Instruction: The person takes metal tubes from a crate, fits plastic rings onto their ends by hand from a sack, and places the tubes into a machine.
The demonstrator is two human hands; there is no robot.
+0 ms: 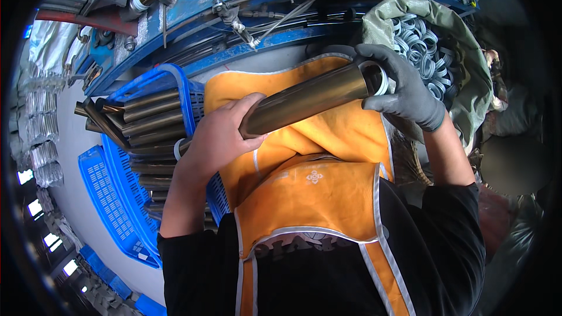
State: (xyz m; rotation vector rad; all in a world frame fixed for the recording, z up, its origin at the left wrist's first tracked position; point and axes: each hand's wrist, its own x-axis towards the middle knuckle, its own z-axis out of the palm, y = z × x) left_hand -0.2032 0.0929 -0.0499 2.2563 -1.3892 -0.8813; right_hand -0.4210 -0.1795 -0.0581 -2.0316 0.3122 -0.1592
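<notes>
A bronze-coloured metal tube [310, 100] lies slantwise across my lap, over an orange apron [304, 193]. My bare left hand [225, 126] is wrapped round its lower left end. At the upper right end, my right hand [404, 88], in a grey glove, grips a pale ring [381, 79] between thumb and fingers. The ring is at the tube's mouth; whether it sits on the tube or just beside it I cannot tell. Close to the right hand stands an open greenish woven sack [468, 76] full of similar pale rings [418, 44].
On my left, a blue plastic basket [190, 90] holds several bronze tubes [153, 118], some sticking out over its side. Another blue basket [105, 193] stands beyond it. A blue metal machine frame [234, 52] with rods and fittings runs across the front.
</notes>
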